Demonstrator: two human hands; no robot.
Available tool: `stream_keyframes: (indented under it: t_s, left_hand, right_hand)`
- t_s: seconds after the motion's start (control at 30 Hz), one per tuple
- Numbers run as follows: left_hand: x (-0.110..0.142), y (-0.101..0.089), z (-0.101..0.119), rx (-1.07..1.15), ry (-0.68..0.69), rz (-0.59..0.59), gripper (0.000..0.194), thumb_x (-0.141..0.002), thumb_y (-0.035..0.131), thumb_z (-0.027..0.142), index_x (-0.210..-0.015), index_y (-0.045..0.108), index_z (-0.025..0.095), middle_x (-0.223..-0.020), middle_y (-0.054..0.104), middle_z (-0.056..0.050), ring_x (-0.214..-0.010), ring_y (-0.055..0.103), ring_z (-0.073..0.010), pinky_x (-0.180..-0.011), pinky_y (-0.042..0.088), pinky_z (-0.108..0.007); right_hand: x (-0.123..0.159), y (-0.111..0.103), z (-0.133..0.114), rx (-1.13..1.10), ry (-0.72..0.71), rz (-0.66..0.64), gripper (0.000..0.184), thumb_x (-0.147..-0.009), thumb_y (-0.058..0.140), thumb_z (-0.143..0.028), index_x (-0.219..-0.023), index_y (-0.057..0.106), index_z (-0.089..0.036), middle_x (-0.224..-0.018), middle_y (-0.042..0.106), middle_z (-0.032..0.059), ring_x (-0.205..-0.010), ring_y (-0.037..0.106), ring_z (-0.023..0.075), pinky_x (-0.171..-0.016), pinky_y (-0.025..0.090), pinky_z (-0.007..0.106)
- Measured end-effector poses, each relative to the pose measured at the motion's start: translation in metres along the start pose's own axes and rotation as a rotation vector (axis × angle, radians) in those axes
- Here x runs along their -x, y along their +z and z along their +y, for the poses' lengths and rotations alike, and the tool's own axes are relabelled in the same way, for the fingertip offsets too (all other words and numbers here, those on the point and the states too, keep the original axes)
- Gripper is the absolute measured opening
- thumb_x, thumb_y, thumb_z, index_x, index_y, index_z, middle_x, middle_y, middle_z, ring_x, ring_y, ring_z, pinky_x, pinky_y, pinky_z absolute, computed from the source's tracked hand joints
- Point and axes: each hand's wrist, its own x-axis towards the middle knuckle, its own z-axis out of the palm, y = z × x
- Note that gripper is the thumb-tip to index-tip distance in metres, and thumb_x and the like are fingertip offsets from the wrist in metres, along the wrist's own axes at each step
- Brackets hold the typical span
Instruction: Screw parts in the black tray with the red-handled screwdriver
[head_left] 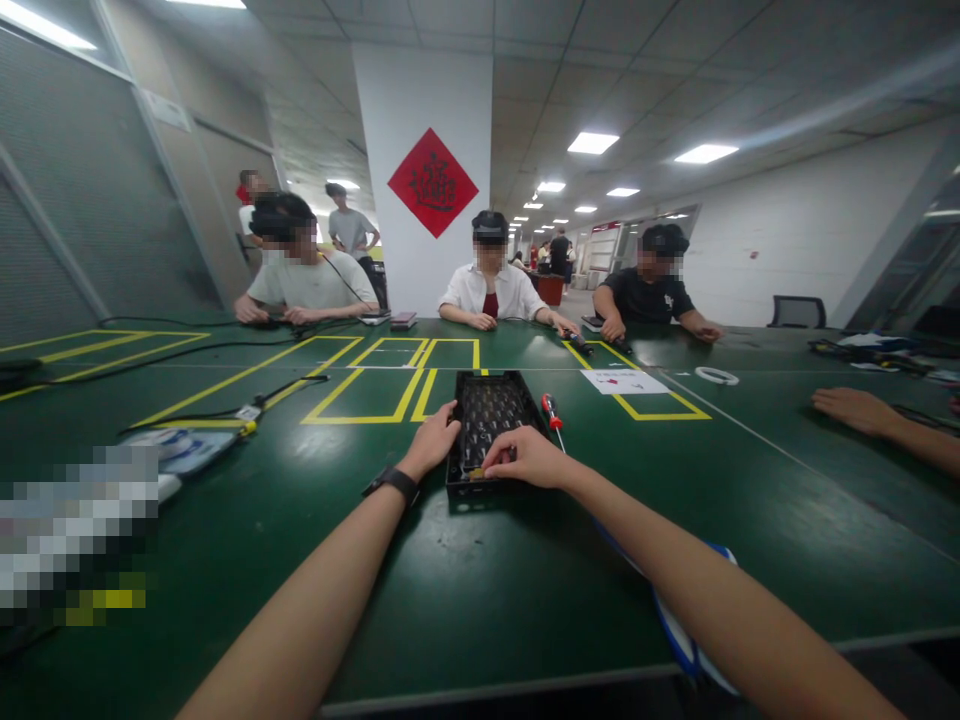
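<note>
A black rectangular tray (480,490) with a patterned, studded-looking interior lies on the green table before me. My left hand (436,438), with a dark band on its wrist, grips the tray's left wall. Over the near end of the tray, my right hand (525,458) is closed in a pinch, its fingertips down inside near the front left corner. A small yellowish piece (477,473) shows beside those fingertips; whether they hold it is unclear. Just right of the tray lies a screwdriver (552,411) with a red and black handle.
Yellow tape outlines (352,419) mark the green table (420,600). At left are a plastic packet (180,450) and black cables. A printed paper sheet (624,382) and a white ring (716,376) lie right. Several people sit opposite; another person's hand (855,408) rests at right.
</note>
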Motion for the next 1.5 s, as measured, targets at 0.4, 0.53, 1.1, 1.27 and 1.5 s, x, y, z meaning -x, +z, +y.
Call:
stream_keyframes:
  t_s: [0.4, 0.53, 1.1, 1.27, 1.5]
  left_hand:
    - [-0.0013, 0.0007, -0.0008, 0.011, -0.018, 0.001, 0.053, -0.075, 0.037, 0.022, -0.128, 0.038, 0.014, -0.127, 0.048, -0.009, -0.115, 0.045, -0.0208, -0.097, 0.033, -0.034]
    - [-0.0015, 0.001, -0.0016, 0.016, -0.028, 0.0, 0.053, -0.075, 0.037, 0.022, -0.128, 0.039, 0.014, -0.125, 0.05, -0.01, -0.115, 0.046, -0.0211, -0.097, 0.034, -0.034]
    - [-0.0021, 0.0021, -0.0047, 0.012, -0.005, 0.004, 0.052, -0.076, 0.036, 0.024, -0.127, 0.039, 0.015, -0.128, 0.047, -0.009, -0.115, 0.045, -0.0212, -0.097, 0.034, -0.035]
    - [-0.0032, 0.0022, -0.0046, 0.004, -0.007, 0.002, 0.053, -0.076, 0.037, 0.023, -0.128, 0.038, 0.014, -0.128, 0.047, -0.009, -0.115, 0.045, -0.0212, -0.096, 0.034, -0.035]
    - [-0.0027, 0.0017, -0.0041, 0.009, -0.005, 0.005, 0.053, -0.076, 0.037, 0.023, -0.128, 0.038, 0.015, -0.129, 0.046, -0.009, -0.115, 0.045, -0.0214, -0.097, 0.033, -0.035]
  right_hand:
    - [-0.0004, -0.001, 0.002, 0.058, -0.034, -0.015, 0.025, -0.072, 0.06, -0.034, -0.083, 0.069, -0.013, -0.076, 0.067, 0.0047, -0.067, 0.056, 0.0116, -0.064, 0.04, 0.022]
    - [-0.0011, -0.0007, 0.0023, 0.117, -0.024, -0.021, 0.025, -0.071, 0.06, -0.035, -0.083, 0.069, -0.014, -0.075, 0.067, 0.0044, -0.068, 0.056, 0.0116, -0.064, 0.04, 0.022]
    - [-0.0032, -0.0034, 0.0007, 0.289, -0.191, -0.021, 0.021, -0.074, 0.059, -0.036, -0.078, 0.069, -0.018, -0.087, 0.061, 0.0055, -0.086, 0.053, 0.0151, -0.085, 0.035, 0.03]
    - [-0.0031, -0.0018, 0.0037, 0.203, -0.119, -0.017, 0.023, -0.072, 0.06, -0.038, -0.078, 0.068, -0.016, -0.082, 0.063, 0.0044, -0.081, 0.055, 0.0139, -0.08, 0.038, 0.027]
    - [-0.0009, 0.0005, 0.0022, 0.152, -0.059, 0.003, 0.025, -0.072, 0.061, -0.036, -0.085, 0.067, -0.016, -0.072, 0.064, 0.003, -0.065, 0.055, 0.0108, -0.063, 0.039, 0.022]
